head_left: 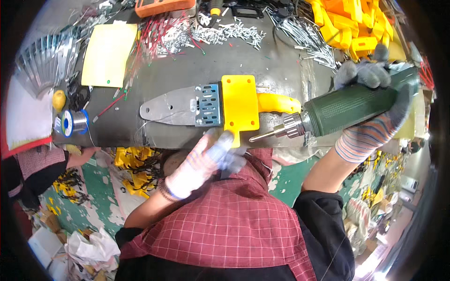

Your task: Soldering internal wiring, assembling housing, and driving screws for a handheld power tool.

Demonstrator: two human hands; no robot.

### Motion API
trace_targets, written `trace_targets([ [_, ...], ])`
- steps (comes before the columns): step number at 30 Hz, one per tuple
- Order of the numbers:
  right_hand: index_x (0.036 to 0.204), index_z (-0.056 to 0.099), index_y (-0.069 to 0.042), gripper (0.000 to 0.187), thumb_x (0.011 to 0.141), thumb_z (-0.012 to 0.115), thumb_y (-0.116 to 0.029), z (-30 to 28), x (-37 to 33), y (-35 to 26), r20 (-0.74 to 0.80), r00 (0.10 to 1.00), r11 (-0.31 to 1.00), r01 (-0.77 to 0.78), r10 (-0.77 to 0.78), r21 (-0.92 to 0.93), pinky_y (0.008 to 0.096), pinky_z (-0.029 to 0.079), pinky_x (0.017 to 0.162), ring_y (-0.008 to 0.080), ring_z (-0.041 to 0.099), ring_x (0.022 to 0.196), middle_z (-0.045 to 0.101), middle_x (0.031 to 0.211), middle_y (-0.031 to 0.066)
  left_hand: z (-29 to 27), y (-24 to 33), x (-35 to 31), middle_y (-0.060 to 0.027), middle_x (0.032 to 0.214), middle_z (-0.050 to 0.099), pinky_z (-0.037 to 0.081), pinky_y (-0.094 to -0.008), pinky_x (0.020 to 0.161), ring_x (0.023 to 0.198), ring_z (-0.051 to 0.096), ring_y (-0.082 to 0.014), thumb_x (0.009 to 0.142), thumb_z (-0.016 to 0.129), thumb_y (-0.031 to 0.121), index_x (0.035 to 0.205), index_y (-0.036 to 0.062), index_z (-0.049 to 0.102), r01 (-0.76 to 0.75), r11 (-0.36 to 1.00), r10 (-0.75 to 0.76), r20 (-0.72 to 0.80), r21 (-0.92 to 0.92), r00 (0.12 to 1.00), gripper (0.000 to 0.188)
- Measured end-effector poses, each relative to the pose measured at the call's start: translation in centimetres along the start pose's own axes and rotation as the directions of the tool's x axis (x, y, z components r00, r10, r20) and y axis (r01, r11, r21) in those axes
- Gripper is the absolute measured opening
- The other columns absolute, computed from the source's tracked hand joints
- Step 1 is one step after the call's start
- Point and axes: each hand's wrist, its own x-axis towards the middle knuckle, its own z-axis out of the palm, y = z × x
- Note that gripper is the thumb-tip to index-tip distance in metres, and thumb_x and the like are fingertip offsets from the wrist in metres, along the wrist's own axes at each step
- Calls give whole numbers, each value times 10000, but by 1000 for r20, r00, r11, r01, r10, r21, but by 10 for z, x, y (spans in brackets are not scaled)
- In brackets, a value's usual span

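Observation:
A tool with a flat grey metal plate (166, 107), a slotted metal guard (207, 105), a square yellow plastic housing (240, 100) and a yellow handle (276, 102) lies across the dark bench. My left hand (202, 159), in a striped knit glove with grey fingertips, is at the housing's lower tab. Its fingers are blurred, so their grip is unclear. Wrapped round a dark green power screwdriver (349, 110) is my gloved right hand (375, 119). The driver lies tilted, its pointed bit (262, 136) aimed left, just right of the housing's tab and below the handle.
Loose screws (243, 33), long metal pins (304, 40) and red wires (164, 28) cover the bench's far side. Yellow plastic parts (358, 21) are heaped at far right. A solder spool (75, 122), yellow sheet (110, 55) and metal plates (49, 61) lie left. Another person's arm (80, 158) shows at left.

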Motion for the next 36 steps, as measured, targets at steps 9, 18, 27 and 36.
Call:
trace_targets([
  [9, 1113, 553, 57, 507, 744, 763, -220, -110, -51, 6, -613, 755, 953, 303, -234, 10, 453, 528, 835, 232, 593, 694, 593, 769, 74, -20, 29, 14, -107, 1057, 636, 465, -409, 896, 1006, 596, -327, 810, 731, 124, 1004, 74, 669, -291, 76, 798, 117, 954, 591, 210],
  [18, 1069, 590, 28, 435, 756, 764, -217, -125, -49, 23, -635, 737, 936, 346, -231, 62, 448, 527, 820, 227, 592, 685, 599, 765, 56, -35, 19, 30, -93, 1160, 619, 374, -498, 1014, 1166, 533, -353, 778, 732, 143, 970, 119, 657, -302, -135, 763, 293, 944, 576, 207],
  [27, 919, 602, -17, 324, 750, 752, -249, -121, -53, 33, -714, 678, 958, 284, -174, 35, 460, 538, 827, 242, 607, 713, 616, 789, 82, -34, 17, 33, -95, 1143, 621, 381, -489, 987, 1124, 543, -358, 767, 722, 146, 934, 137, 626, -276, -194, 776, 319, 941, 543, 192],
  [36, 1104, 615, 21, 426, 801, 702, -265, -120, -55, 29, -591, 796, 970, 225, -128, 92, 394, 505, 853, 221, 601, 732, 611, 811, 69, -26, 83, 44, -98, 969, 652, 500, -390, 807, 896, 622, -301, 758, 753, 92, 1014, 77, 657, -282, -46, 720, 228, 958, 656, 274],
])
